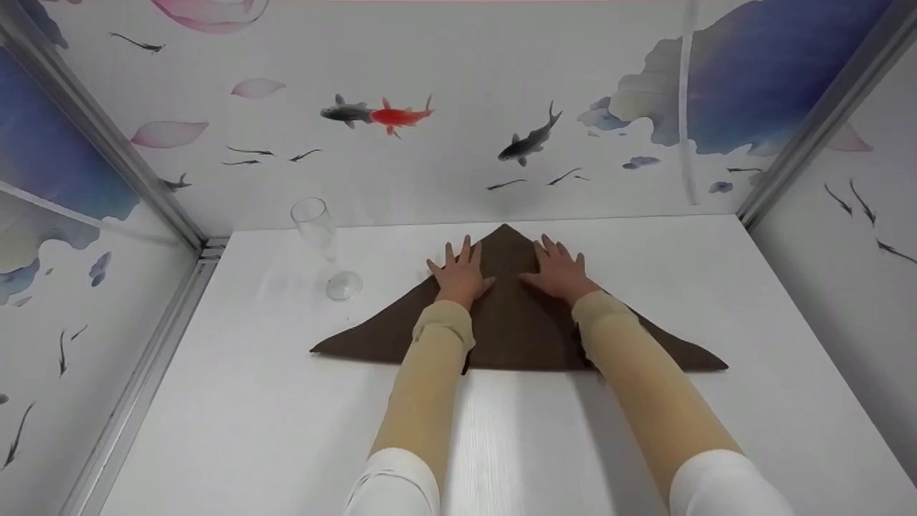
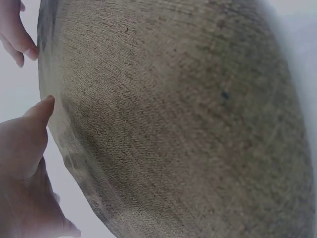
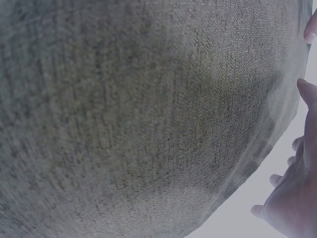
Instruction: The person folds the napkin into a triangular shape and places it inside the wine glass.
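Your left hand [image 1: 460, 278] and right hand [image 1: 560, 276] rest, fingers spread apart, on 1 big woven brown cloth triangle [image 1: 512, 333], near a clear, round-footed glass [image 1: 319, 231].

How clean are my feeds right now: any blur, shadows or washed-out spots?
Head: fairly sharp, soft shadows on the white table, clear glass faint; left wrist: cloth blurs toward the right edge; right wrist: cloth blurs on the left, bright white beside the right hand looks washed out.
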The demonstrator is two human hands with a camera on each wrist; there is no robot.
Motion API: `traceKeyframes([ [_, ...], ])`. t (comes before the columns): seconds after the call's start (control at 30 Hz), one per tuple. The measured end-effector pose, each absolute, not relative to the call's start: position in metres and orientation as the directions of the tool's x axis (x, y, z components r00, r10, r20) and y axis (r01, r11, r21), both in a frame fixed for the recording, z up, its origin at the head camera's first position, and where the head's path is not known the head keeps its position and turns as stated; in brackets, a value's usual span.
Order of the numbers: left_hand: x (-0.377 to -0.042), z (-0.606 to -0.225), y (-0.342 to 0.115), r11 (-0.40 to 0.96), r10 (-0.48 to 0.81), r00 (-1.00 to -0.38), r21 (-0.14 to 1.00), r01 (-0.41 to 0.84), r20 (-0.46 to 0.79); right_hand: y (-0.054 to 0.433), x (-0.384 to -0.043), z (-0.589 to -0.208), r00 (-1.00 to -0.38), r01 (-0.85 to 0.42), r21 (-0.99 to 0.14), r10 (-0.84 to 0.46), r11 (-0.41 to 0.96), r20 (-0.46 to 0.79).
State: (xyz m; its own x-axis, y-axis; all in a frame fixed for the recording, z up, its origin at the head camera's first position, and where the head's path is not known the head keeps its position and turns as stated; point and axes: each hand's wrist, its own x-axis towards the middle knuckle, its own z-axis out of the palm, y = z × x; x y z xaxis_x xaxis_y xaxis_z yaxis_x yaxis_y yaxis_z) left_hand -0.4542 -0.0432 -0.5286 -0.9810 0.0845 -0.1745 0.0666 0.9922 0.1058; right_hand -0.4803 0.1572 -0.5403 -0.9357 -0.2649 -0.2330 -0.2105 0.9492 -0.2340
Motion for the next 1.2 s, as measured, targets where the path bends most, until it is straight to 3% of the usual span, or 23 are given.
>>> traceKeyframes([
  [0.57,-0.430,-0.531,-0.033,0.989,0.143,-0.971,0.052,0.135,-0.189,0.158,-0.452,-0.540,-0.931,-0.274,-0.180,-0.308,0.945,-0.196],
  [1.2,-0.375,-0.532,-0.037,0.985,0.120,-0.976,0.141,0.096,-0.179,0.161,-0.397,-0.532,-0.933,-0.270,-0.185,-0.304,0.945,-0.192],
])
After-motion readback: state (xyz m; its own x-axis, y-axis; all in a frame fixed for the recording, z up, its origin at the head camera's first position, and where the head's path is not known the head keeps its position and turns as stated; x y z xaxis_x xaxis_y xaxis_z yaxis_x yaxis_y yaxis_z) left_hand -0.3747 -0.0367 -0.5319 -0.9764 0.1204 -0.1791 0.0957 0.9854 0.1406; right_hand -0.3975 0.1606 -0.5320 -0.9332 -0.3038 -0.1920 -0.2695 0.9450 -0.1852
